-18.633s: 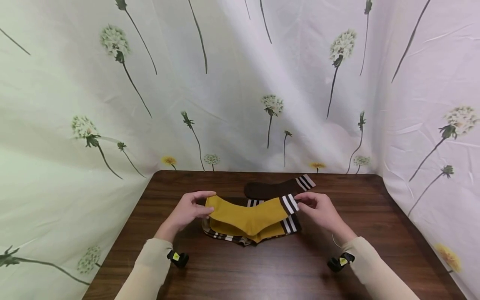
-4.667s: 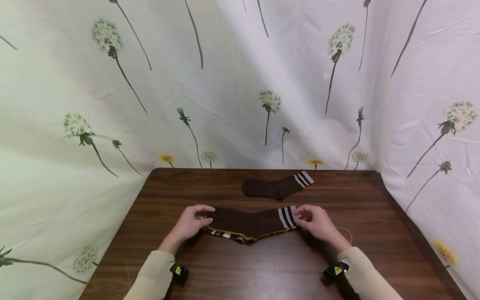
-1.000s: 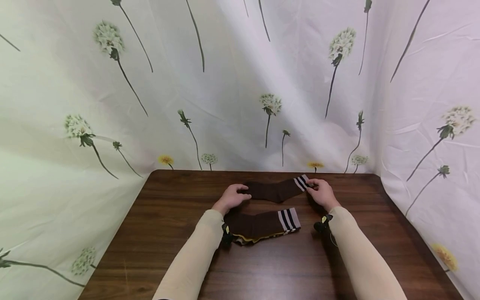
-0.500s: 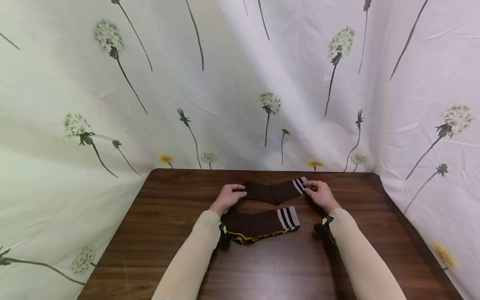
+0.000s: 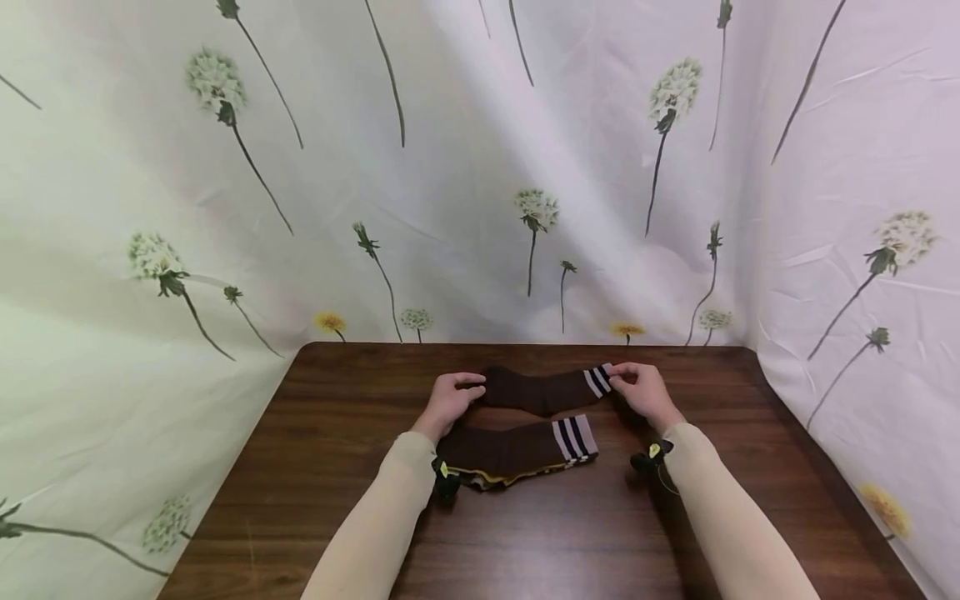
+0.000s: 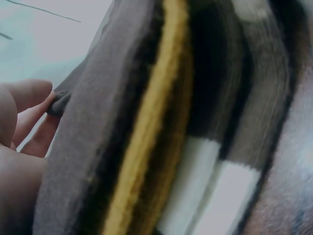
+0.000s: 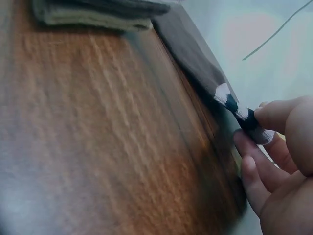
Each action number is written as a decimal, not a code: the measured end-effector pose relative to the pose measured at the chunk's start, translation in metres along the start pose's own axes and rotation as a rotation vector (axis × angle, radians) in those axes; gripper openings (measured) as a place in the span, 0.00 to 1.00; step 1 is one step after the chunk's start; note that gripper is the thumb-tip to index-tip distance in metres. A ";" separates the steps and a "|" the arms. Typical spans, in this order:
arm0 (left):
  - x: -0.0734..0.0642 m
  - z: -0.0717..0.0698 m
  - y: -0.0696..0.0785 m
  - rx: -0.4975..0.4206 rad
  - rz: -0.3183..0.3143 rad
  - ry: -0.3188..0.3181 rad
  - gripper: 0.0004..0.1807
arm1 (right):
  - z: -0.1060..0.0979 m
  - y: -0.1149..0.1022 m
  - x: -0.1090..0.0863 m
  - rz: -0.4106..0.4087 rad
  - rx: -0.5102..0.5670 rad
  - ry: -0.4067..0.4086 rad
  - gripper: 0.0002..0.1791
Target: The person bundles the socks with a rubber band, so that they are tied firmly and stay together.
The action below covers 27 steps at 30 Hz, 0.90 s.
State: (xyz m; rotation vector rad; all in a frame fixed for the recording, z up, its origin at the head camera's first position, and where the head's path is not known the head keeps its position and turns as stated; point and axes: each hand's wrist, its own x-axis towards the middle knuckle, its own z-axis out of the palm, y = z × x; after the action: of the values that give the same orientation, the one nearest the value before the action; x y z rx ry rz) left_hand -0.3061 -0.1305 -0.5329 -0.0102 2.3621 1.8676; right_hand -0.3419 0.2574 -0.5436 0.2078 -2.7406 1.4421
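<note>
Toward the back of the table, a dark brown sock with a white-and-black striped cuff stretches between both hands. My left hand pinches its toe end, while my right hand pinches the striped cuff between thumb and fingers, as the right wrist view also shows. Nearer me lies a neat stack of socks, topped by another brown striped one. Its layered edges fill the left wrist view: brown on top, then a mustard yellow sock, then patterned brown and white ones. My left forearm and wrist camera partly cover the stack's toe end.
Dark wood table, its rounded back edge just behind the held sock. A white dandelion-print curtain hangs along the back and both sides. Small black wrist cameras sit on both forearms, the left one close against the stack.
Earlier, a yellow sock and then a brown sock were laid on the stack. Since one second ago, both hands have drawn the far brown sock slightly nearer and to the left, and straightened it.
</note>
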 end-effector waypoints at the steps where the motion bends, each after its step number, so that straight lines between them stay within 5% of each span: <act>1: 0.000 -0.001 -0.001 -0.005 0.004 0.006 0.16 | 0.000 -0.001 -0.002 0.000 0.003 0.002 0.11; 15: -0.003 -0.013 0.016 -0.076 0.063 0.028 0.18 | 0.000 -0.025 -0.011 -0.130 -0.027 0.070 0.10; 22: -0.009 -0.029 0.021 -0.184 -0.012 -0.079 0.22 | 0.001 -0.043 -0.018 -0.175 0.011 0.091 0.09; 27: -0.016 -0.039 0.022 -0.175 -0.015 -0.109 0.22 | 0.002 -0.051 -0.022 -0.190 0.035 0.106 0.09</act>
State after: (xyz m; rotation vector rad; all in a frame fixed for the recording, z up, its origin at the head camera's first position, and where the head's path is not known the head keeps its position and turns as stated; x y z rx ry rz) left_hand -0.2958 -0.1645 -0.5015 0.0547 2.1164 2.0075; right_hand -0.3131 0.2294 -0.5047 0.3710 -2.5356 1.4089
